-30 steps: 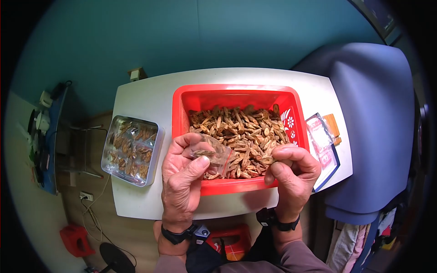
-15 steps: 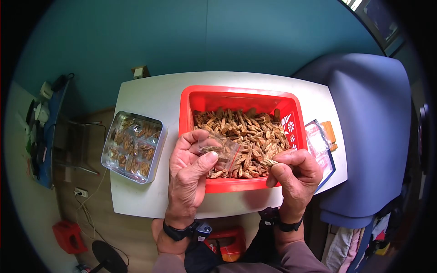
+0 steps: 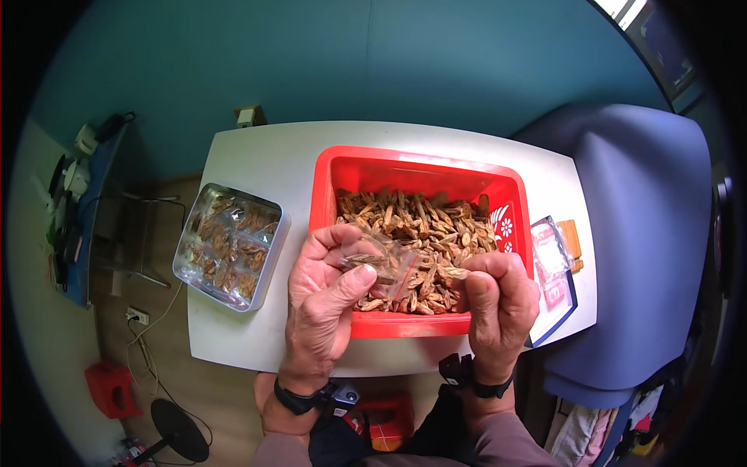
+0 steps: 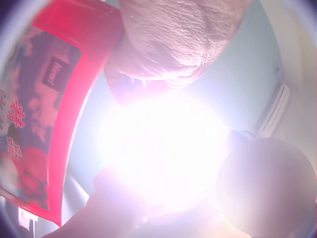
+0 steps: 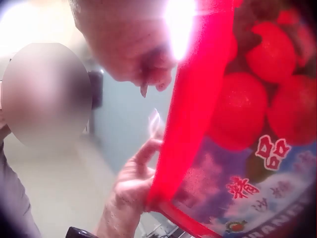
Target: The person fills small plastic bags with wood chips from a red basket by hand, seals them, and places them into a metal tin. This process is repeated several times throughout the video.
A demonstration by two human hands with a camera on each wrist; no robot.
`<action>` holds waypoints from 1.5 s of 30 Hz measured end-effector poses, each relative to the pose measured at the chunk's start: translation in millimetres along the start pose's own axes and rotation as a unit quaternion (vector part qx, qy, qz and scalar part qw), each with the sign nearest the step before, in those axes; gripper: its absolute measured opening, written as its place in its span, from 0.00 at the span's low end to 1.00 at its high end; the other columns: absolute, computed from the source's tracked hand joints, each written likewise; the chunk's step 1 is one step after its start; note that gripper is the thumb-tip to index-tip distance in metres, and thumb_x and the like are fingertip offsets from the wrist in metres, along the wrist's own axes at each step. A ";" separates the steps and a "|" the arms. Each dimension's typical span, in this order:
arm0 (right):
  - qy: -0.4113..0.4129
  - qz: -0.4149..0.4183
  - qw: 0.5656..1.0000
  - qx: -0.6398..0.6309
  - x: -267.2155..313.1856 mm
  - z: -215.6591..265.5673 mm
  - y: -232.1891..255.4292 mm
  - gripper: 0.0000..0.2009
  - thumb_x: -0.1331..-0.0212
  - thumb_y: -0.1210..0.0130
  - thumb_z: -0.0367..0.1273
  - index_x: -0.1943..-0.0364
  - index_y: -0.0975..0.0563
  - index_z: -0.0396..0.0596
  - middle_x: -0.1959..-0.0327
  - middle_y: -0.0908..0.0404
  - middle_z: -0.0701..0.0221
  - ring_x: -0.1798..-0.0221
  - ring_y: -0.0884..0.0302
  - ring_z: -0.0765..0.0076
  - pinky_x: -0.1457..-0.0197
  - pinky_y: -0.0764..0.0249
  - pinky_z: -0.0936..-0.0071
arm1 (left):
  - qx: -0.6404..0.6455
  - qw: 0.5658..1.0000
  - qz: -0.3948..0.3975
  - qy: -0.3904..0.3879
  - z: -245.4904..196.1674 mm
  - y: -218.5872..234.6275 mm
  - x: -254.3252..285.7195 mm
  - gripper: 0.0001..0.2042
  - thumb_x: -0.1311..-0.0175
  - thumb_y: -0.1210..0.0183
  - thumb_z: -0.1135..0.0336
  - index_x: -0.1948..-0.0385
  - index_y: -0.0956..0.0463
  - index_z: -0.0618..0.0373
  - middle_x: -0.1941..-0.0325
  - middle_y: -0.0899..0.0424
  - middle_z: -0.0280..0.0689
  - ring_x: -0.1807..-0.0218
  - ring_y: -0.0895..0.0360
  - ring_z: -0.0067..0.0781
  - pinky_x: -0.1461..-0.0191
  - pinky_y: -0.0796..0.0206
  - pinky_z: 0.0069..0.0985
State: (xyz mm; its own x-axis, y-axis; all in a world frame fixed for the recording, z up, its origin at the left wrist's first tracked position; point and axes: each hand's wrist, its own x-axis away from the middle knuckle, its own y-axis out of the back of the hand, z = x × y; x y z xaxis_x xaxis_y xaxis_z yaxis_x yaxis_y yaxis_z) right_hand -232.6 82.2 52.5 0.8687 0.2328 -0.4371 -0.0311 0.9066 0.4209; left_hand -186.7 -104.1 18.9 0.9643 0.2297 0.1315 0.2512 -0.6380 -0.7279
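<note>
My left hand [image 3: 320,303] holds a small clear zip bag [image 3: 398,274] with a red strip along its mouth, thumb and fingers pinching it. A few dried brown slices show inside. Facing the mouth, my right hand [image 3: 504,302] pinches a pale dried root slice [image 3: 454,273] between thumb and fingers; its tip [image 5: 143,91] pokes out below the fingers in the right wrist view. Both hands are over the near side of a red plastic basket [image 3: 412,325], which holds a heap of dried root slices [image 3: 424,212]. Glare hides the left fingertips in the left wrist view.
A metal tin [image 3: 278,253] of filled clear bags stands left on the white table [image 3: 233,335]. Right of the basket lie a dark-edged tray [image 3: 562,325] with clear and pink plastic packs and a wooden piece [image 3: 572,243]. A blue-covered form [image 3: 630,257] borders the table's right side.
The right hand has brought the slice into plainer view near the bag's mouth, its fingers curling in more. The left hand keeps its hold on the bag. The head view has shifted slightly.
</note>
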 end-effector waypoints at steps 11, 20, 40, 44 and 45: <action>-0.006 0.035 0.998 -0.048 1.8 3.0 -9.3 0.07 0.45 0.34 0.21 0.64 0.20 0.38 0.74 0.17 0.64 0.75 0.18 0.70 0.71 0.24 0.77 | 0.012 1.000 -0.005 0.000 -1.6 -2.2 0.3 0.21 0.38 0.38 0.79 0.44 0.34 0.59 0.53 0.19 0.37 0.53 0.20 0.24 0.48 0.21 0.25; -0.040 0.035 0.995 -0.081 5.8 2.7 -12.9 0.05 0.43 0.34 0.22 0.66 0.21 0.39 0.75 0.18 0.68 0.75 0.20 0.77 0.71 0.26 0.79 | 0.022 1.000 0.012 -0.006 -2.5 -5.0 1.2 0.22 0.40 0.36 0.78 0.44 0.33 0.60 0.55 0.17 0.38 0.55 0.18 0.27 0.52 0.22 0.24; 0.058 0.024 0.997 0.045 5.3 3.5 -19.5 0.05 0.44 0.35 0.22 0.67 0.20 0.41 0.77 0.18 0.66 0.80 0.21 0.69 0.76 0.29 0.76 | -0.031 0.999 0.031 0.008 1.2 -6.4 3.3 0.23 0.41 0.37 0.80 0.45 0.33 0.59 0.56 0.18 0.39 0.55 0.19 0.27 0.49 0.22 0.25; 0.109 -0.007 0.991 0.074 5.9 1.7 -21.3 0.06 0.45 0.34 0.22 0.67 0.21 0.41 0.76 0.18 0.66 0.80 0.20 0.68 0.76 0.28 0.76 | -0.041 0.999 0.029 0.018 -0.4 -7.1 4.6 0.20 0.40 0.37 0.79 0.47 0.32 0.59 0.56 0.18 0.38 0.54 0.19 0.26 0.51 0.22 0.24; 0.112 -0.014 0.992 0.064 7.1 0.2 -21.8 0.06 0.46 0.33 0.22 0.67 0.21 0.41 0.75 0.17 0.65 0.79 0.20 0.68 0.76 0.28 0.76 | -0.055 0.998 0.042 0.014 -0.5 -6.1 4.2 0.17 0.38 0.38 0.77 0.49 0.30 0.59 0.56 0.18 0.38 0.55 0.18 0.25 0.53 0.22 0.24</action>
State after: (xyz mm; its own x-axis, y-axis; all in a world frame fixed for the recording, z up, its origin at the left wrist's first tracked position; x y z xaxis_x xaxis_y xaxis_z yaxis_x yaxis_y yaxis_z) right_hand -225.7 64.1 40.4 0.7370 0.2930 -0.6091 0.0671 0.8650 0.4973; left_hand -184.2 -99.6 24.2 0.9839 0.1530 0.0923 0.1755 -0.7307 -0.6598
